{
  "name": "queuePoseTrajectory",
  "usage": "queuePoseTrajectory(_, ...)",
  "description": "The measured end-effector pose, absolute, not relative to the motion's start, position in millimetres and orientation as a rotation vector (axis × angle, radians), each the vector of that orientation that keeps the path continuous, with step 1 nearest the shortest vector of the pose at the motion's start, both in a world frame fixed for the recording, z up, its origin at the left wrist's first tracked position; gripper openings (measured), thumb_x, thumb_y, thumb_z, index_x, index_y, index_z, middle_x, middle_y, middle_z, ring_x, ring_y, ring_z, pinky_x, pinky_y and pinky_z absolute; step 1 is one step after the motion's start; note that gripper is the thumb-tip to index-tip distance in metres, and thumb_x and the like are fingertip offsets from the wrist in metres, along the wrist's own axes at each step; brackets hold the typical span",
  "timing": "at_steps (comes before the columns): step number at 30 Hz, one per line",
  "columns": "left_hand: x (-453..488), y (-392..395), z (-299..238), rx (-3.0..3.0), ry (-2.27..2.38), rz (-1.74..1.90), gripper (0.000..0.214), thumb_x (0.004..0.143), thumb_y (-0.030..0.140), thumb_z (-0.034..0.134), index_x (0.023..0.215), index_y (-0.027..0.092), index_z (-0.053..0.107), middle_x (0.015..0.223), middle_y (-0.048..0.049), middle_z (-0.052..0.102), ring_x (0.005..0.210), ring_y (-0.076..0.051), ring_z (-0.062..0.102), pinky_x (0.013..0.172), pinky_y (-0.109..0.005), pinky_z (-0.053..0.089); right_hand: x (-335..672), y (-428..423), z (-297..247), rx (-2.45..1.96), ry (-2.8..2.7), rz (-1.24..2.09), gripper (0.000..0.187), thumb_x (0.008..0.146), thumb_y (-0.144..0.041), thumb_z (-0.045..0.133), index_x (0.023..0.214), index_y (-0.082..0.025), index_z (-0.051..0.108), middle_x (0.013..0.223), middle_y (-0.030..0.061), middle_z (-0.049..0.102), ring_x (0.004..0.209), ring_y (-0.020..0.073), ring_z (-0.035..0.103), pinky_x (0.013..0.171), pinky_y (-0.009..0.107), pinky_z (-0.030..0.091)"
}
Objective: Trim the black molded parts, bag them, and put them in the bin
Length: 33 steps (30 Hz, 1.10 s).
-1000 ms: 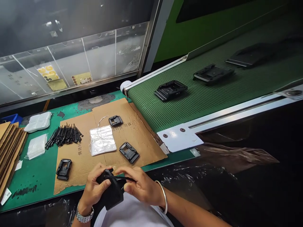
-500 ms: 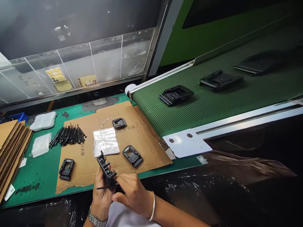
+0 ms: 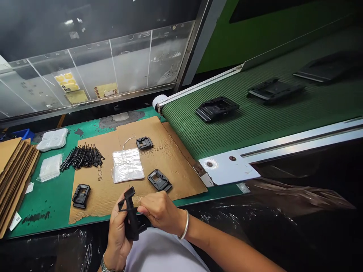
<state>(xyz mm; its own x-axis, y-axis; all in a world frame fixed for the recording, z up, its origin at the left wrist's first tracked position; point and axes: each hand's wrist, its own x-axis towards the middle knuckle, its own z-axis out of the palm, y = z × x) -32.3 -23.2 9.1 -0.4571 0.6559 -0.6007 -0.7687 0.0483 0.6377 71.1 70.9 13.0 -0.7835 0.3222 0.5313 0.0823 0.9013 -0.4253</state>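
Near the table's front edge, my left hand [image 3: 117, 230] is closed around a black plastic bracket [image 3: 132, 221], which it holds up on edge. A thin black pin [image 3: 123, 209] lies across the bracket. My right hand [image 3: 161, 209] pinches at the right end of this pin, its other fingers curled. Beyond the hands, more black brackets rest on brown cardboard [image 3: 104, 211]: one on the left [image 3: 81, 195], one on the right [image 3: 159, 180] and one farther back [image 3: 144, 142]. Clear plastic bags [image 3: 128, 165] lie in a stack between them, with a heap of black pins [image 3: 82, 156] to the left.
To the right, a green conveyor belt [image 3: 181, 124] slopes down to the table and carries black parts [image 3: 217, 108]. Stacked cardboard sheets [image 3: 17, 181] stand at the far left, beside more bags [image 3: 49, 167] on the green tabletop [image 3: 56, 200].
The bracket has turned in my left hand and now stands more upright. My right hand has moved from the bracket's side to the pin's end. The whole view has shifted slightly.
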Motion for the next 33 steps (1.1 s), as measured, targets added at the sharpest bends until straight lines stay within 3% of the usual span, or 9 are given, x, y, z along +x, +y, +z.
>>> queuePoseTrajectory(8,-39.8,-27.2,0.9,-0.109,1.187,1.705,0.034,0.061,0.025,0.070,0.094,0.018,0.061,0.056,0.0046,0.055,0.051,-0.009,0.054,0.048,-0.019,0.044,86.7,47.5,8.8,-0.127,-2.414,0.672,0.054,0.094,-0.036,0.011,0.052,-0.018,0.040,0.043,-0.0022,0.041,0.040,0.0095,0.033,0.043,0.025,0.020)
queuePoseTrajectory(14,-35.1,-25.9,1.7,-0.042,1.209,1.796,0.049,0.062,0.028,0.070,0.109,0.023,0.055,0.088,-0.0029,0.062,0.073,-0.014,0.059,0.063,-0.023,0.049,73.7,53.2,18.1,-0.562,-2.261,0.761,0.047,0.094,-0.033,0.017,0.056,-0.018,0.041,0.046,-0.0021,0.041,0.042,0.0085,0.035,0.044,0.022,0.024)
queuePoseTrajectory(19,-31.7,-27.8,-0.5,-0.003,1.187,1.787,0.056,0.064,0.030,0.068,0.117,0.027,0.049,0.087,-0.0014,0.062,0.075,-0.013,0.058,0.067,-0.022,0.047,67.1,52.9,15.8,-0.584,-2.305,0.762,0.048,0.093,-0.034,0.018,0.056,-0.017,0.043,0.046,-0.0017,0.044,0.042,0.0085,0.039,0.044,0.022,0.025)
queuePoseTrajectory(25,-35.1,-33.4,0.3,-0.029,1.148,1.750,0.062,0.063,0.027,0.069,0.120,0.025,0.046,0.069,0.0019,0.057,0.053,-0.007,0.048,0.049,-0.016,0.042,76.3,65.1,12.5,-0.652,-2.389,0.739,0.049,0.094,-0.034,0.019,0.058,-0.017,0.046,0.047,-0.0013,0.047,0.042,0.0084,0.041,0.045,0.022,0.025)
queuePoseTrajectory(30,-44.0,-34.3,-10.0,0.058,0.705,1.399,0.041,0.070,0.031,0.061,0.109,0.020,0.056,0.046,0.0060,0.040,0.035,-0.003,0.032,0.033,-0.013,0.029,79.0,82.7,4.4,-0.688,-2.511,0.754,0.052,0.093,-0.036,0.019,0.061,-0.016,0.054,0.048,-0.0003,0.052,0.043,0.0097,0.045,0.046,0.023,0.023)
queuePoseTrajectory(33,-47.5,-34.2,-12.1,-0.008,0.485,1.243,0.036,0.074,0.032,0.055,0.109,0.022,0.055,0.050,0.0061,0.038,0.032,0.000,0.022,0.027,-0.009,0.018,82.1,99.3,-13.9,-0.908,-2.565,0.772,0.047,0.093,-0.033,0.022,0.066,-0.017,0.056,0.052,0.0002,0.056,0.048,0.0109,0.050,0.047,0.023,0.025)
